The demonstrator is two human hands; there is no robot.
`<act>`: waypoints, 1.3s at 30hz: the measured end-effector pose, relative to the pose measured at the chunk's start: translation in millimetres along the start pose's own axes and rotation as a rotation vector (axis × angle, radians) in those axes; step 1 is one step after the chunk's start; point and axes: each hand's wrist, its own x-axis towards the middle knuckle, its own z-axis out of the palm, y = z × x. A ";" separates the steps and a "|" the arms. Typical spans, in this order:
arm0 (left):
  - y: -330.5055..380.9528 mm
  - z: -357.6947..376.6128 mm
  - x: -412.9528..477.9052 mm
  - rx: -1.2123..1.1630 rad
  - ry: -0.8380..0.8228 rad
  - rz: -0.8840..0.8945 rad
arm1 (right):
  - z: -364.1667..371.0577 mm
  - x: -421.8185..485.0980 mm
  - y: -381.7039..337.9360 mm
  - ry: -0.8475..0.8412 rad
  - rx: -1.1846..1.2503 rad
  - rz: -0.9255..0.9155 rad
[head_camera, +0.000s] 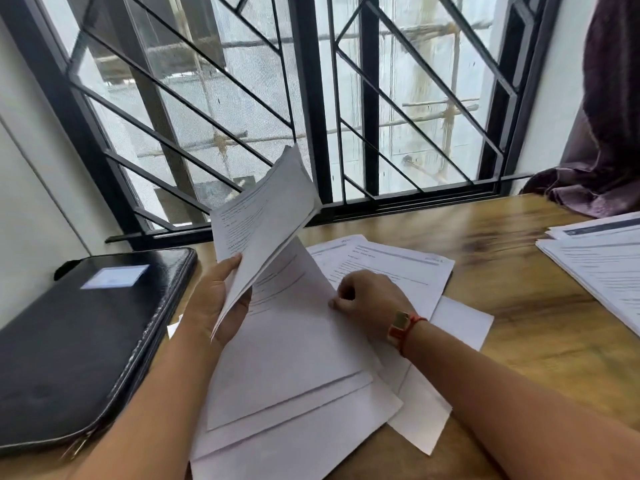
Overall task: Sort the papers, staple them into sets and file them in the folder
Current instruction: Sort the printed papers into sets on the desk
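My left hand grips a thin bundle of printed papers, raised and tilted up toward the window. My right hand pinches the right edge of the top loose sheet in a messy spread of white papers lying on the wooden table. A black zip folder with a white label lies shut at the left. A second stack of printed papers sits at the right edge. No stapler is in sight.
The wooden table runs up to a barred window at the back. A dark purple cloth hangs at the far right corner. A white wall borders the left side.
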 end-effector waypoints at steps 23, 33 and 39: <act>-0.2 -12.0 9.9 0.270 -0.016 0.113 | -53.5 36.9 69.1 0.597 0.733 0.303; -3.0 -10.0 8.6 0.349 -0.034 0.084 | -45.2 33.0 51.8 0.372 1.047 0.167; -5.0 -10.9 10.2 0.372 -0.016 0.036 | -40.7 27.0 38.8 0.259 1.065 0.075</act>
